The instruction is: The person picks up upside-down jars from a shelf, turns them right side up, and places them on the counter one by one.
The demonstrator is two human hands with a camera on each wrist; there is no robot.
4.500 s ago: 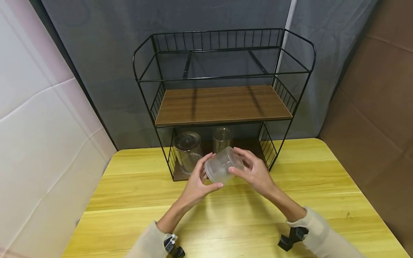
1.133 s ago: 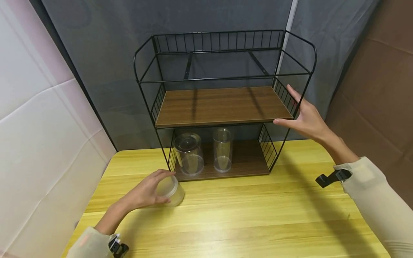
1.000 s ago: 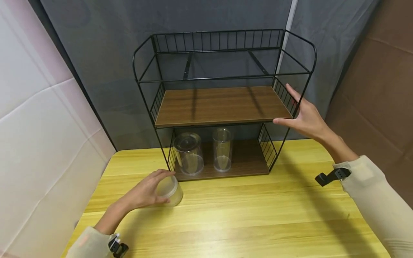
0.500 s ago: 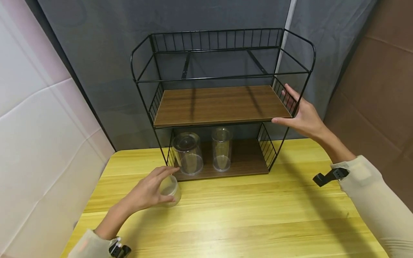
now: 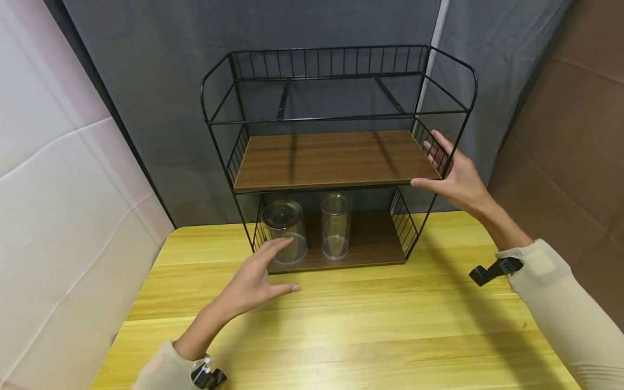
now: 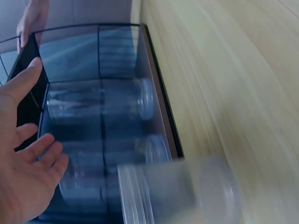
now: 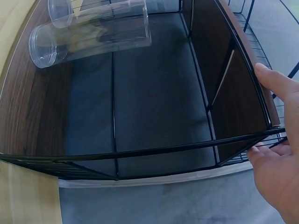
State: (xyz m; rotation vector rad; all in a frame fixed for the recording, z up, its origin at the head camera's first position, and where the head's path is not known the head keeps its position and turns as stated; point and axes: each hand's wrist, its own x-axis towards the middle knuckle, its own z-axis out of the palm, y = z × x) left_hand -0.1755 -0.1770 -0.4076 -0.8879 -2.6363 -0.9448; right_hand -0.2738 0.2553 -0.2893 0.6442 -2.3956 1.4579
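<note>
My left hand [image 5: 253, 281] is raised over the table in front of the rack, thumb and fingers spread, holding nothing. Behind it, mostly hidden in the head view, a short clear plastic jar [image 6: 175, 191] is on the table by the rack's front left corner. My right hand [image 5: 463, 179] grips the black wire shelf rack [image 5: 336, 115] at its right side. The thumb lies on the front edge of the middle wooden board [image 7: 224, 70], and the fingers reach around the side wires. A wide clear jar [image 5: 284, 225] and a narrower, tall clear jar [image 5: 336, 227] stand on the bottom board.
The rack's bottom board [image 5: 375, 238] sits on the yellow wooden table [image 5: 390, 325]. Its top tier is a bare frame with two crossbars. A grey curtain [image 5: 331, 21] hangs behind, a white sheet [image 5: 73, 162] is at left and a brown panel [image 5: 565, 189] at right.
The short jar, first held in both hands, was set down at the rack's left. My left hand has since let go and moved right and up. My right hand took hold of the rack's side.
</note>
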